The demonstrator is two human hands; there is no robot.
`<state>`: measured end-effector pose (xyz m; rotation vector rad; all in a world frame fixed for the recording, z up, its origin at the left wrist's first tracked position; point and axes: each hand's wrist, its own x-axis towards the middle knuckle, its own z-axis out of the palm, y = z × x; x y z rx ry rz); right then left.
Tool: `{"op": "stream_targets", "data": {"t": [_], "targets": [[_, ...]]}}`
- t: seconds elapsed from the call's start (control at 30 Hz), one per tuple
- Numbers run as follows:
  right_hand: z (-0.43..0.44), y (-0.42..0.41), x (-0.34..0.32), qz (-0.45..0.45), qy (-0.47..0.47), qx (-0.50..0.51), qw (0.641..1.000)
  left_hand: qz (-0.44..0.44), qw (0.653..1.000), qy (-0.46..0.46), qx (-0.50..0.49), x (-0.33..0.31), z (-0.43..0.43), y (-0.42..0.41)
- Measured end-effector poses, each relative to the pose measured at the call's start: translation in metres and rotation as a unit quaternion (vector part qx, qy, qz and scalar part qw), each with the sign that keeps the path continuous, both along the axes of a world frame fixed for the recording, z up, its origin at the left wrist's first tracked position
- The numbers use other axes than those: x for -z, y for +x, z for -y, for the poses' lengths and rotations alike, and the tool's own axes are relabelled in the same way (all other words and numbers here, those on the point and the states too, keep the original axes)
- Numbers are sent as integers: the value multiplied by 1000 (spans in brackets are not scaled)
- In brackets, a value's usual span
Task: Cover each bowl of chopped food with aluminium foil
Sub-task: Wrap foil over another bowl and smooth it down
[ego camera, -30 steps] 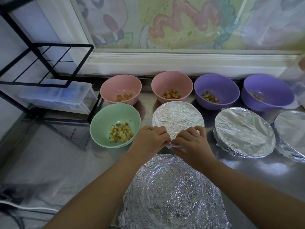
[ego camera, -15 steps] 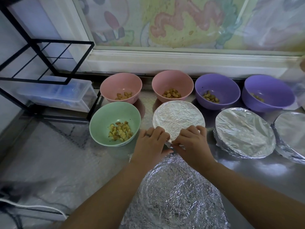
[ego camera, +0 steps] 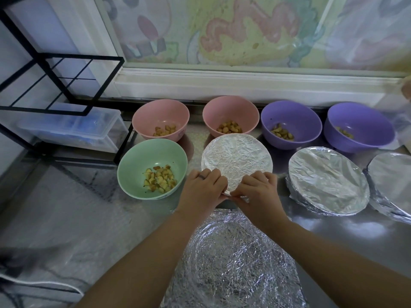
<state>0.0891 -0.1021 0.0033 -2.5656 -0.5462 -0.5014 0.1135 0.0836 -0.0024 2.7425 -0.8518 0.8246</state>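
Your left hand [ego camera: 201, 187] and right hand [ego camera: 255, 192], both curled, are apparently pinching the near foil edge [ego camera: 230, 195] of the covered bowl [ego camera: 236, 156] just beyond them. Tugging harder is risking a tear, or tipping the bowl toward you.

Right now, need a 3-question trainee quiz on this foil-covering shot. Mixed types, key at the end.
1. How many bowls with food showing have no foil on them?
2. True or false: the green bowl is foil-covered.
3. The left hand and right hand pinch the middle foil-covered bowl at: A) its near edge, B) its far edge, C) its centre.
Key: 1) five; 2) false; 3) A.
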Motion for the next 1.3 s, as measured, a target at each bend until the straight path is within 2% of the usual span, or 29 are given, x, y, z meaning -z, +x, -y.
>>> {"op": "stream_targets", "data": {"t": [0.2,0.43,0.6,0.73,0.9,1.07,1.3], "targets": [[0,-1,2,16,17,1,1000,-19,999,27,6,-2,-15,2],[2,-3,11,-48,80,-4,996,-28,997,69,17,-7,-25,6],[4,0,10,-62,87,-17,994,-21,995,94,28,-10,-24,12],[-2,-2,8,-59,81,18,995,-35,995,92,20,-13,-21,14],[-7,-4,-4,-41,-7,-2,999,-89,995,33,-34,-16,-21,2],[26,-4,-6,-36,-55,-35,997,-111,993,-27,27,-5,-17,-17],[17,-7,2,25,-41,-34,998,-146,984,-72,72,-5,-13,-7]]}}
